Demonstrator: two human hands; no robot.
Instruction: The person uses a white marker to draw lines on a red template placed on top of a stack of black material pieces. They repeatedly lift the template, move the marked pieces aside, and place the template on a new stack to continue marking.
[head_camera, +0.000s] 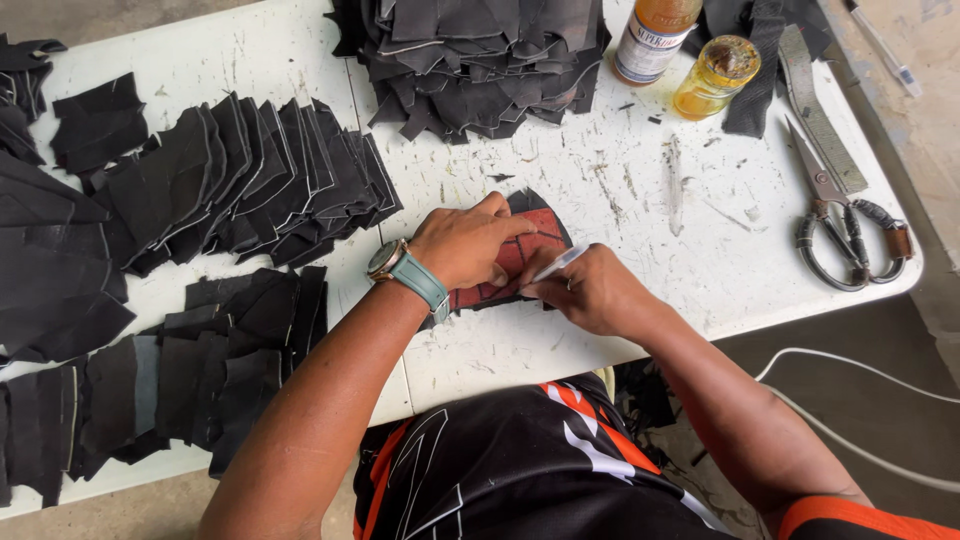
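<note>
My left hand (468, 243) presses flat on a reddish pattern piece (520, 250) that lies over a black leather piece (528, 201) on the white table (600, 170). A teal-strapped watch (405, 268) is on that wrist. My right hand (590, 290) pinches a silver pen (556, 264) whose tip touches the pattern's right edge. Both hands sit near the table's front edge, close together.
Fanned rows of cut black leather pieces (250, 180) cover the left half, with a heap (480, 60) at the back. Two glue bottles (680, 55), large scissors (840, 215) and a metal ruler (815, 105) lie at the right. A white cable (850, 370) runs below.
</note>
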